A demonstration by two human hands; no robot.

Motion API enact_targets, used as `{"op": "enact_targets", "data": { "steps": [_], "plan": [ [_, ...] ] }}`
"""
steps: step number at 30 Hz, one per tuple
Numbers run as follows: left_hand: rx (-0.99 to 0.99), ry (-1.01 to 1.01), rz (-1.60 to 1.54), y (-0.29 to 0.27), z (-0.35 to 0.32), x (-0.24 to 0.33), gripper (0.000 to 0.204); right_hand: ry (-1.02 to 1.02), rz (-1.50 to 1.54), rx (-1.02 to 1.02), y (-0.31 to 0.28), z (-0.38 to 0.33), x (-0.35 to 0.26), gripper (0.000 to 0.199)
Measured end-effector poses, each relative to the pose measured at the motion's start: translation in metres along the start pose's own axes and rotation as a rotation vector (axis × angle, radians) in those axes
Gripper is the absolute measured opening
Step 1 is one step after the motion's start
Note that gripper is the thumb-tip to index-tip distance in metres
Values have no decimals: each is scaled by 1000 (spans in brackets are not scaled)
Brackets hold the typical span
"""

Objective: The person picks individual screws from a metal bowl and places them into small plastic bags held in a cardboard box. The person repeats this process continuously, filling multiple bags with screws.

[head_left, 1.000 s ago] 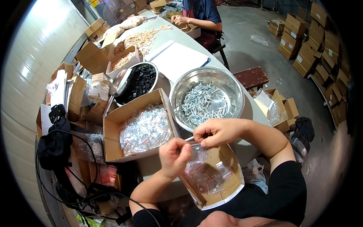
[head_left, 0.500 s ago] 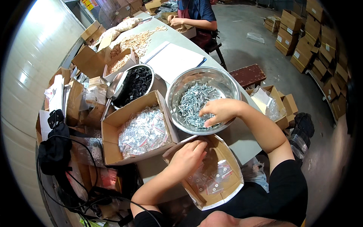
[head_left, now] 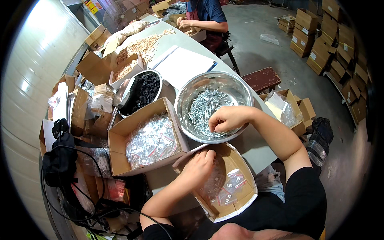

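Observation:
Over the steel bowl (head_left: 247, 94), my right hand (head_left: 229, 119) has its thumb and fingers pinched together just above a heap of silvery screws (head_left: 204, 105). Whatever is in the pinch is too small or hidden to name. My left hand (head_left: 199, 165) is closed inside the upper left part of a small cardboard box (head_left: 245, 172); its fingertips are turned away, so what they hold cannot be made out. Small clear zip bags (head_left: 232, 186) with little white round pieces lie in that box. Left of it, a larger cardboard box (head_left: 118, 140) contains many filled zip bags (head_left: 152, 140).
Behind the larger box stands a metal container of black parts (head_left: 146, 90). Papers (head_left: 184, 66) and a pile of tan pieces (head_left: 140, 47) lie farther along the table. Another person (head_left: 208, 20) works at the far side. Black cables (head_left: 102, 176) hang at left; an open carton (head_left: 286, 108) is at right.
My right hand's fingers have gone from spread apart to pinched together over the screws. My left hand has shifted slightly left and down in the small box.

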State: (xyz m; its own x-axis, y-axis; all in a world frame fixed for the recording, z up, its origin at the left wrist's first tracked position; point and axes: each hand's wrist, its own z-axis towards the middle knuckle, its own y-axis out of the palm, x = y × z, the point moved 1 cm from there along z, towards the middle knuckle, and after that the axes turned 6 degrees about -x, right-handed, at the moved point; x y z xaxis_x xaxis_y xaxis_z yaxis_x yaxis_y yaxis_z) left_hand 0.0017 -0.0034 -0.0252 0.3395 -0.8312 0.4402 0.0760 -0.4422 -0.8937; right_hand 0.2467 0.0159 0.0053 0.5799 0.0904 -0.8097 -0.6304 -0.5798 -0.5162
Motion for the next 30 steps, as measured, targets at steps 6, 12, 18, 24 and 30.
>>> {"op": "enact_targets", "data": {
  "steps": [6, 12, 18, 24, 30],
  "plan": [
    [-49, 152, -32, -5, 1, 3, 19, -8, 104, -93, -1, 3, 6, 35],
    [4, 131, -110, -5, 1, 6, 19, -158, 9, -194, -5, -2, 6, 37],
    [-93, 182, -201, -16, 6, 4, 12, -135, 438, -96, -7, -5, 7, 22],
    [102, 289, -412, -21, 8, 5, 20, 12, 637, 158, -11, -6, 2, 19],
    [154, 133, -651, -16, 7, -2, 19, 31, 738, 140, -11, -3, 8, 24]
  ]
}}
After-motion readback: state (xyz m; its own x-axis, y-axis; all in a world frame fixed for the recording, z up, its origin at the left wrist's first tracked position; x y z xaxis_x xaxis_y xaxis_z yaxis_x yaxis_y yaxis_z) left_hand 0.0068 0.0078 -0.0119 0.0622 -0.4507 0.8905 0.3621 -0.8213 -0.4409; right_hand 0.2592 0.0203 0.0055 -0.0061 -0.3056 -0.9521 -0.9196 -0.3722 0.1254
